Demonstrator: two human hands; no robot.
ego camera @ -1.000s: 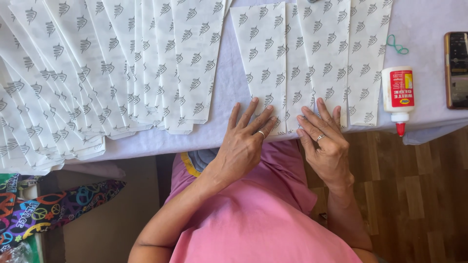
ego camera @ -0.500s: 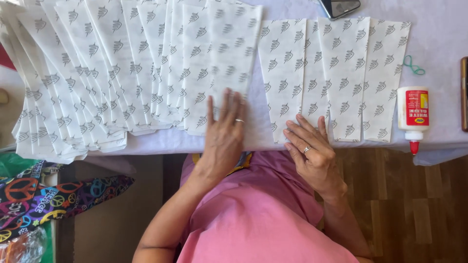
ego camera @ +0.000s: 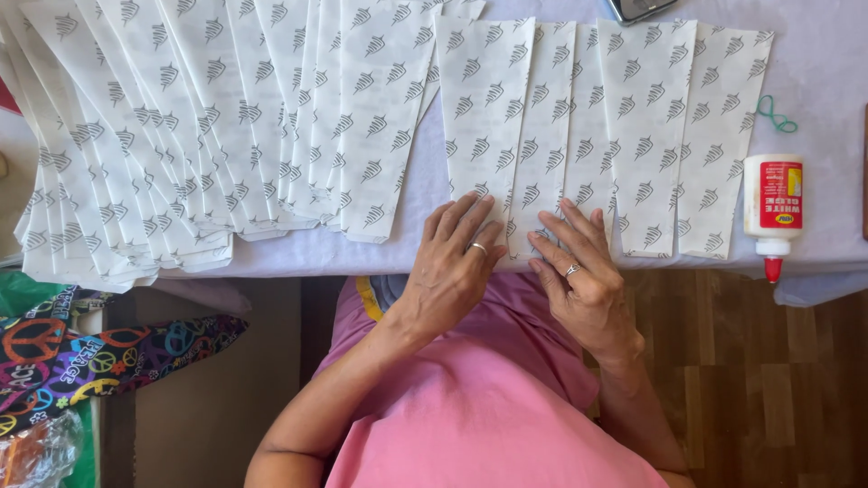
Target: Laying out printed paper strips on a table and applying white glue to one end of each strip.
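Note:
My left hand [ego camera: 452, 258] lies flat, fingers spread, on the near end of a white printed paper strip [ego camera: 484, 117] at the left of a row of several overlapping strips [ego camera: 651, 117]. Beside it my right hand [ego camera: 579, 271] presses flat on the near ends of the neighbouring strips. Both hands wear a ring and hold nothing. The strips lie on a pale lilac tablecloth [ego camera: 823, 54].
A large fanned pile of the same printed strips [ego camera: 199, 117] covers the table's left. A white glue bottle with a red tip [ego camera: 773, 208] lies at the right, green rubber bands [ego camera: 776, 115] above it, a phone [ego camera: 637, 7] at the top edge. A patterned bag [ego camera: 81, 352] sits at lower left.
My left hand has moved right from the gap by the fanned pile onto the leftmost strip of the row. The right hand has stayed on the strips; the view has shifted.

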